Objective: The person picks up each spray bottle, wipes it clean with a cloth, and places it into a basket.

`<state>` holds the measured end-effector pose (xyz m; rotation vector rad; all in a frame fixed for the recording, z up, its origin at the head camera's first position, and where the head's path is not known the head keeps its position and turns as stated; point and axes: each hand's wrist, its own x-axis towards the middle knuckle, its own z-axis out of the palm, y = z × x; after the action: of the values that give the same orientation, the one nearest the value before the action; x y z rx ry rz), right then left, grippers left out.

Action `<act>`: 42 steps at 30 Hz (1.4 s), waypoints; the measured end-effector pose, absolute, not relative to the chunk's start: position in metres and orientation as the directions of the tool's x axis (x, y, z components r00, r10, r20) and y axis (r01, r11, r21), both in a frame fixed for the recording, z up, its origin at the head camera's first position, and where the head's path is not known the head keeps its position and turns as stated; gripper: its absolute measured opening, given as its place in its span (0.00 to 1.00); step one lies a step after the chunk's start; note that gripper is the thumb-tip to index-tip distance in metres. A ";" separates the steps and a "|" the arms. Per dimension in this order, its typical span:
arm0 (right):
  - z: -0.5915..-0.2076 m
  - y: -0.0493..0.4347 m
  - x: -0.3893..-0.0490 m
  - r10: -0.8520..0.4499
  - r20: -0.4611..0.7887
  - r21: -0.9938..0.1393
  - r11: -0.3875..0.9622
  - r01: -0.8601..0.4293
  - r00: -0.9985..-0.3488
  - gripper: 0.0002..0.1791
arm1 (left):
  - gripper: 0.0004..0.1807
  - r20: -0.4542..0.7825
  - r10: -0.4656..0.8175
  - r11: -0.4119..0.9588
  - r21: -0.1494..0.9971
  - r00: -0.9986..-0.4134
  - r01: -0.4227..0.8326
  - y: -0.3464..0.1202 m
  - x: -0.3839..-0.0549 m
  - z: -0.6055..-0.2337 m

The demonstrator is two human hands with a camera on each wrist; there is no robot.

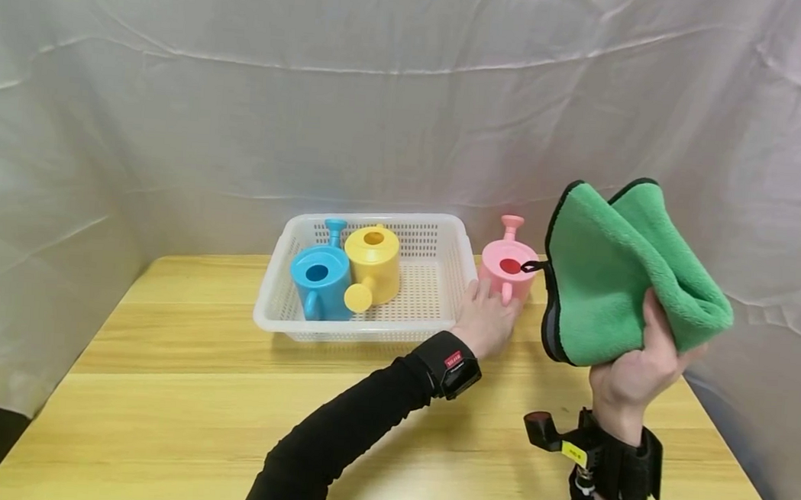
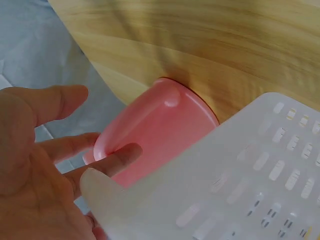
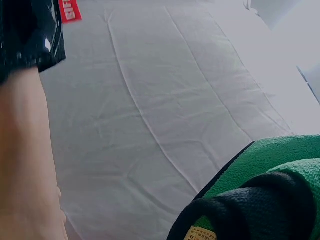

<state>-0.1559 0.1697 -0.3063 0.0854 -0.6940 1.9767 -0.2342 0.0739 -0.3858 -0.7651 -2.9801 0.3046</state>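
Note:
My left hand [image 1: 487, 320] is at the pink watering can [image 1: 518, 284], just right of the basket. In the left wrist view two fingertips reach the side of the pink can [image 2: 155, 132], while the thumb stands away from it with fingers mostly straight. A folded green towel [image 1: 618, 286] with black edging and a small loop is held up by my right hand [image 1: 641, 372], above the table's right side. The right wrist view shows part of the green towel [image 3: 287, 155]; the gripping fingers are hidden there.
A white perforated basket [image 1: 423, 332] holds a blue watering can [image 1: 323, 280] and a yellow watering can [image 1: 375, 260], with bare basket floor on its right. It stands on a wooden table [image 1: 192, 390]. Pale cloth [image 1: 312, 122] hangs behind and at the sides.

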 end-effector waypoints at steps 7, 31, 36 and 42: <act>-0.305 0.171 -0.155 0.805 0.326 -0.455 -0.325 -0.829 -0.495 0.16 | 0.15 0.075 0.499 0.857 -0.193 -0.863 0.478 0.072 -0.231 -0.389; -0.304 0.181 -0.153 0.829 0.265 -0.462 -0.340 -0.819 -0.493 0.17 | 0.05 0.326 0.616 0.785 -0.184 -0.717 0.591 0.032 -0.166 -0.407; -0.302 0.182 -0.154 0.836 0.260 -0.442 -0.341 -0.830 -0.483 0.18 | 0.04 0.340 0.607 0.776 -0.054 -0.719 0.629 0.013 -0.158 -0.411; -0.299 0.185 -0.153 0.839 0.233 -0.391 -0.383 -0.837 -0.492 0.18 | 0.07 0.389 0.592 0.742 0.079 -0.706 0.665 -0.007 -0.149 -0.418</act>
<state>-0.1535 0.1849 -0.2993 -0.0036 -0.5647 2.0078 -0.1490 -0.0072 -0.4178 -0.9723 -2.6040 -0.3043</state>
